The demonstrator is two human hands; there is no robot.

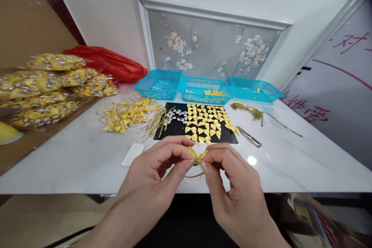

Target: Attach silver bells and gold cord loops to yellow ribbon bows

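My left hand [158, 170] and my right hand [229, 174] meet over the near edge of the white table [72, 155]. Both pinch one small yellow ribbon bow [197, 155] between thumb and forefinger, and a thin gold cord [194, 175] loops down from it. Just beyond the hands lies a black mat [174, 131] covered with several yellow bows [206, 120] and a cluster of silver beads [174, 116]. A heap of finished bows with gold cords [128, 115] lies left of the mat.
Three turquoise baskets [159, 84] line the back edge. Metal tweezers [249, 136] and a bundle of gold cords [247, 109] lie right of the mat. A small white pad [133, 153] sits near my left hand. Clear bags of bows [46, 85] are stacked at left, a red bag [107, 62] behind.
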